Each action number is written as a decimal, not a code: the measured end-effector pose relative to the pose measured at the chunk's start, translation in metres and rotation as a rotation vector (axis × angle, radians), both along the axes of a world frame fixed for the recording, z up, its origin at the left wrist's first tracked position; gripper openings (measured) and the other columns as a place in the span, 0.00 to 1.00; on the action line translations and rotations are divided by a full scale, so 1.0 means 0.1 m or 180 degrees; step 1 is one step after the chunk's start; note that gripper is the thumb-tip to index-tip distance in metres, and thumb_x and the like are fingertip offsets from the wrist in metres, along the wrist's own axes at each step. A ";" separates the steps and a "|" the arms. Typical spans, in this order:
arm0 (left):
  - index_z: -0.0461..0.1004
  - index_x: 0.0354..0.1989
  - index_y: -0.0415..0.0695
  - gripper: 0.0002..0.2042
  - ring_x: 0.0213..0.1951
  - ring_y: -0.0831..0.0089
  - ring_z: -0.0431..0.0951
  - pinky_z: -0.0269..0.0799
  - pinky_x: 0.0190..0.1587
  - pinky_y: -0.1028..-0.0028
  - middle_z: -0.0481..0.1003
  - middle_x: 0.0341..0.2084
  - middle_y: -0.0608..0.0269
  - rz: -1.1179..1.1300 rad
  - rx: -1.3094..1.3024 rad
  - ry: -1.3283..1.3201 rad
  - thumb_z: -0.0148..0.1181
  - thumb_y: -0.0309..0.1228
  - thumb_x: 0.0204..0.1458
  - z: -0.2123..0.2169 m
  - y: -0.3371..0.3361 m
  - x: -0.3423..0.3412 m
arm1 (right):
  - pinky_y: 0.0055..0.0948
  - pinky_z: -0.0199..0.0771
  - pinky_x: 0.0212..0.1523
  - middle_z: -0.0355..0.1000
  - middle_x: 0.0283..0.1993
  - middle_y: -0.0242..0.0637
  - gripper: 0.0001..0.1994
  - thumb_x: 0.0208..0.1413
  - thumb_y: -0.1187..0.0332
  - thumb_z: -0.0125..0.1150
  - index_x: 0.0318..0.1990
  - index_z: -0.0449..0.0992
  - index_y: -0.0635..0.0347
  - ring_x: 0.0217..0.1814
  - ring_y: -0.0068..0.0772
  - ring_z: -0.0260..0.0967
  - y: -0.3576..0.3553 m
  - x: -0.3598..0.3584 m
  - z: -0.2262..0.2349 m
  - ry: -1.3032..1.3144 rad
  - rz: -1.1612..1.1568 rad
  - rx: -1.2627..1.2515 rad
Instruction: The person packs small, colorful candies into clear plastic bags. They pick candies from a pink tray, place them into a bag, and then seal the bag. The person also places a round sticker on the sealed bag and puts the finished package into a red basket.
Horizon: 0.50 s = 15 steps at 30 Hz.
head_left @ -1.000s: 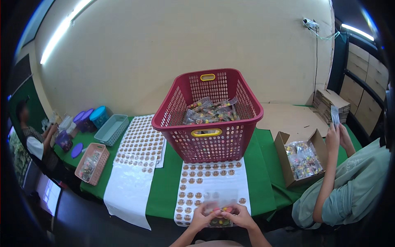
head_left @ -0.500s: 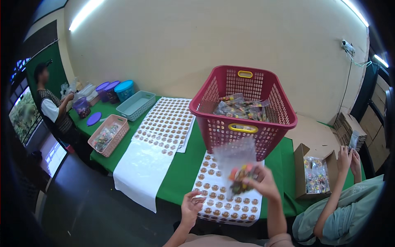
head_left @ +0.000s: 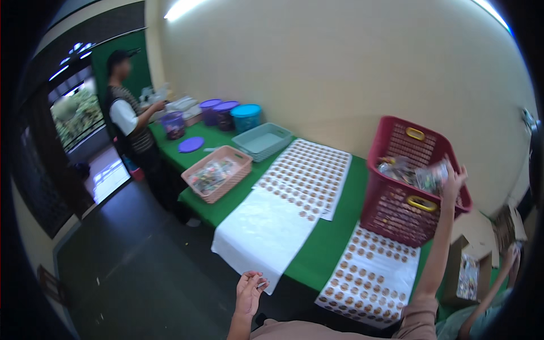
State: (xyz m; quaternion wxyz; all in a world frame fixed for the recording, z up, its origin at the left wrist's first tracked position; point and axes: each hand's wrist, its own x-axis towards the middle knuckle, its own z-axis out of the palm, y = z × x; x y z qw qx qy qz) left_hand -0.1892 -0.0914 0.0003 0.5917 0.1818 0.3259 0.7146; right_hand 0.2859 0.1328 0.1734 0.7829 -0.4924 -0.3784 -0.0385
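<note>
My right hand (head_left: 453, 180) is raised over the rim of the red basket (head_left: 396, 209), and its fingers hold a clear plastic packet (head_left: 433, 177) of small items above the packets inside. My left hand (head_left: 250, 290) hangs low in front of the table edge, fingers loosely curled, with a small thin thing pinched at its fingertips. Just to its right, a white sheet with rows of brown round pieces (head_left: 371, 277) lies on the green table (head_left: 328, 241).
A bare white sheet (head_left: 266, 232) and a second sheet of brown rounds (head_left: 309, 173) lie left of the basket. Further left stand a pink basket (head_left: 218, 173), a teal tray (head_left: 263, 140) and lidded tubs (head_left: 226, 113). A person (head_left: 133, 122) works at the far end; another person's arm (head_left: 498, 283) is at right.
The view has swung left. My right hand rose from above the front sheet to the red basket's rim with the packet. My left hand dropped away below the table edge.
</note>
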 end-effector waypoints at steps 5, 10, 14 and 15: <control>0.63 0.32 0.44 0.04 0.32 0.75 0.69 0.66 0.38 0.71 0.68 0.29 0.63 0.0209 -0.0200 0.0035 0.47 0.26 0.47 -0.08 0.01 -0.77 | 0.32 0.44 0.55 0.51 0.49 0.44 0.23 0.44 0.74 0.51 0.49 0.53 0.67 0.55 0.38 0.46 -0.51 -1.87 -0.71 -0.1049 0.0695 -0.0079; 0.63 0.32 0.41 0.04 0.30 0.76 0.70 0.68 0.36 0.75 0.68 0.27 0.61 0.0715 -0.0011 0.0238 0.47 0.25 0.47 0.06 -0.09 -1.35 | 0.41 0.44 0.51 0.53 0.45 0.47 0.25 0.31 0.73 0.56 0.42 0.57 0.63 0.51 0.45 0.48 -0.84 -3.44 -1.76 -0.1902 0.1584 -0.1603; 0.63 0.31 0.40 0.04 0.30 0.76 0.70 0.68 0.36 0.75 0.68 0.27 0.61 0.1179 -0.0198 0.0221 0.46 0.25 0.48 -0.04 -0.37 -1.67 | 0.50 0.35 0.54 0.44 0.54 0.50 0.34 0.31 0.57 0.61 0.48 0.55 0.59 0.58 0.53 0.35 -0.82 -4.13 -2.41 -0.3501 0.2341 -0.2584; 0.63 0.31 0.40 0.04 0.30 0.76 0.70 0.67 0.36 0.75 0.68 0.27 0.61 0.1263 -0.0239 0.0178 0.46 0.26 0.48 -0.07 -0.43 -1.72 | 0.53 0.33 0.54 0.43 0.55 0.50 0.35 0.30 0.55 0.62 0.48 0.55 0.59 0.59 0.54 0.32 -0.76 -4.21 -2.48 -0.4088 0.2294 -0.2487</control>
